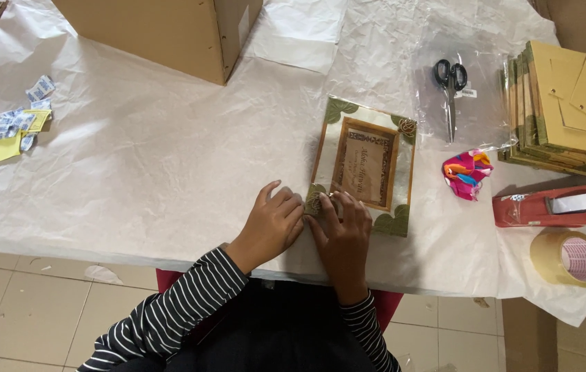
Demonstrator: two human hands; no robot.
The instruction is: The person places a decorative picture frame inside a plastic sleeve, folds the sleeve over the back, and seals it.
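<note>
Together left hand (270, 224) and right hand (342, 231) press frame (365, 162) corner

Green-cornered gold picture frame (365, 162), black-handled scissors (450, 86), red tape dispenser (558, 208), black-and-white striped sleeves (189, 303)

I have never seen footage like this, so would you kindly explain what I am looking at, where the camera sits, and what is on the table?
There is no machine here: a person in striped sleeves works bare-handed, and the one picture comes from a camera on their head, looking down. The left hand and right hand press on the near-left corner of a decorated picture frame lying flat on a table covered in white paper. Neither hand lifts anything. To the right lie scissors on a clear plastic bag, a colourful crumpled cloth, a stack of similar frames, a red tape dispenser and a roll of tape. Far left are small sachets; a cardboard box stands behind.
</note>
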